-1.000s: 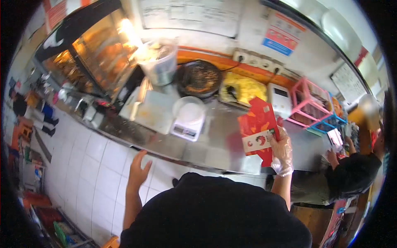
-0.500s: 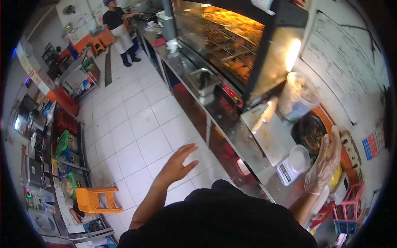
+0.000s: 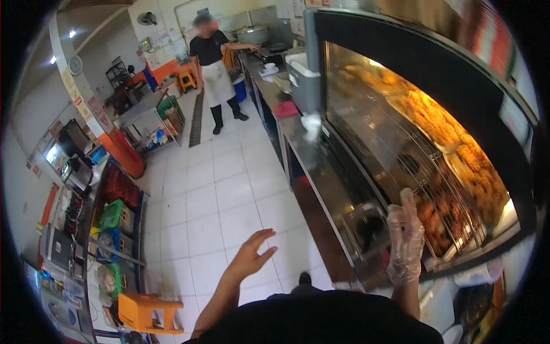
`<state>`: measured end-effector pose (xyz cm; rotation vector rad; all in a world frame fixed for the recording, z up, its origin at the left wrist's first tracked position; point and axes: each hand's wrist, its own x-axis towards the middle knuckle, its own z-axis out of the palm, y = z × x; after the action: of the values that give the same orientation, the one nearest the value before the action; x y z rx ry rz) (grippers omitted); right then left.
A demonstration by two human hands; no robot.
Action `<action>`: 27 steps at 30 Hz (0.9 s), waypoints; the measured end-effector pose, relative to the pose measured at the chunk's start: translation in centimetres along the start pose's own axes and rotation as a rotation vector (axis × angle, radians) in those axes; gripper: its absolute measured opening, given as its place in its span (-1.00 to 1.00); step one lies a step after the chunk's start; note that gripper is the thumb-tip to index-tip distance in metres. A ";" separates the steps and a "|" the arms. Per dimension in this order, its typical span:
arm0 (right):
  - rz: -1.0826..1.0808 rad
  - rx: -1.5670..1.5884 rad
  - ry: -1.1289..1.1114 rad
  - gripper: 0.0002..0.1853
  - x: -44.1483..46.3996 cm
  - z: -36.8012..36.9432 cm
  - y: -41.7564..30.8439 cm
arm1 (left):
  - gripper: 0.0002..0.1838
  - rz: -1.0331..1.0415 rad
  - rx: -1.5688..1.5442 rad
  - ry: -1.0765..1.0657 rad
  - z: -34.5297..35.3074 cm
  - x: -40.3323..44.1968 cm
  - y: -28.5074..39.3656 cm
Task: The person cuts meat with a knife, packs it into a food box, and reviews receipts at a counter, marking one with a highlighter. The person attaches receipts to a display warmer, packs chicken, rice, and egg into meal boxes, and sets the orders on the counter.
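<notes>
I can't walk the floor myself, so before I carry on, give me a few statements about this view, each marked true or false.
1. The right hand wears a clear plastic glove. True.
2. The left hand is gripping a knife. False: it is bare, open and empty, showing against the tiled floor.
3. The cabinet has golden-brown food inside it. True.
4. The person in the background wears a red apron. False: the apron is white.
5. In the picture, an orange stool is to the left of the left hand. True.
</notes>
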<state>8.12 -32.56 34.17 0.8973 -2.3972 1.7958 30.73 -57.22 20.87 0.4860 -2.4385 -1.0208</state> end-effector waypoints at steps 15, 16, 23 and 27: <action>-0.619 -0.402 -0.548 -0.60 34.9 31.4 0.4 | -0.34 -0.568 0.453 -0.480 -7.2 17.7 -44.2; -0.604 -0.425 -0.510 -0.60 37.5 33.9 0.1 | -0.26 -0.625 0.385 -0.699 -8.0 19.1 -48.2; -0.595 -0.631 0.244 -0.75 63.3 48.3 3.3 | -0.41 -0.804 0.527 -0.830 -17.3 30.2 -72.7; 0.007 -1.097 0.076 -0.64 78.2 50.7 9.8 | -0.52 -0.792 0.454 -0.640 -19.8 41.2 -77.9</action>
<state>-45.43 -109.46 34.95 0.6139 -2.6923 0.2836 17.99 -140.02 -12.85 1.5790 -3.1460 -0.9894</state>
